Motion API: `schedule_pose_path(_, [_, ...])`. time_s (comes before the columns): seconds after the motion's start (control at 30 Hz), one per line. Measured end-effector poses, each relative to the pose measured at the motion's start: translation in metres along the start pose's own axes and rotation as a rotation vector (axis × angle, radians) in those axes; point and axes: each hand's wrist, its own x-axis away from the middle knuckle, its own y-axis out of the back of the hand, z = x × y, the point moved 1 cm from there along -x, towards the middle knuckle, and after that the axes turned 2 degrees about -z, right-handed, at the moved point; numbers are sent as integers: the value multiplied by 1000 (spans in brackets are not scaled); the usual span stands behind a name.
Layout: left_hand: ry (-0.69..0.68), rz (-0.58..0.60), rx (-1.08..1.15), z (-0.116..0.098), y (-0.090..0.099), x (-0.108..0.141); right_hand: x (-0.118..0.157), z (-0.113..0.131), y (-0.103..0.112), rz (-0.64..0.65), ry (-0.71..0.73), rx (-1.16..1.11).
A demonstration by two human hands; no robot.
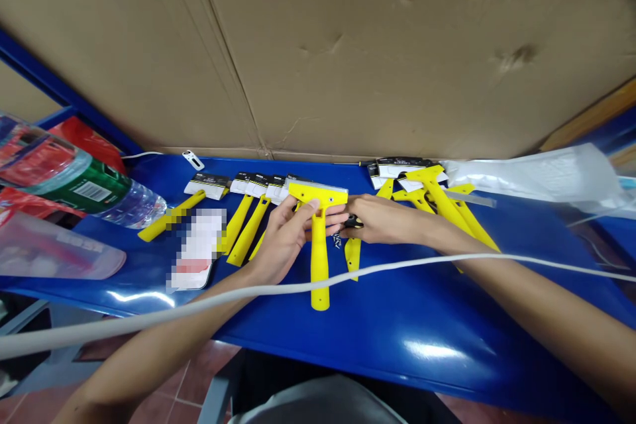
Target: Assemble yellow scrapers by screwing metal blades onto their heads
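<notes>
My left hand (285,238) grips a yellow scraper (320,265) just below its wide head, thumb on the front, with the handle pointing down toward me. A clear strip runs along the head's top edge. Right behind the scraper, my right hand (380,218) is closed, with a small dark piece (354,220) at its fingertips; what it is I cannot make out. Under those fingers lies a small heap of screws (337,239). A loose yellow handle part (352,257) rests on the table below my right hand.
Several yellow scrapers with black-and-white cards (243,228) lie on the blue table (397,318) to the left, more scrapers (444,202) to the right. A water bottle (89,179), a plastic cup (59,248) and a phone (199,248) stand or lie left. A white cable (377,269) crosses in front.
</notes>
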Motion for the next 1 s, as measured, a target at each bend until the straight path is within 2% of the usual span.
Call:
schedule_pose_path(0.2, [18,-26,-7,1,2,-2,1,0,-6,15,20,17])
schedule_pose_path(0.4, [53,-40,5,-1,1,-4,0,-4,-9,-47,84,-2])
schedule_pose_path(0.63, [28,-94,11,-3,0,-2,-2,-5,0,-92,95,129])
schedule_pose_path(0.83, [26,-75,25,-7,-5,1,3,-15,15,-169,89,79])
schedule_pose_path(1.0, [14,-99,19,-9,-2,-3,1,-22,8,-101,141,-65])
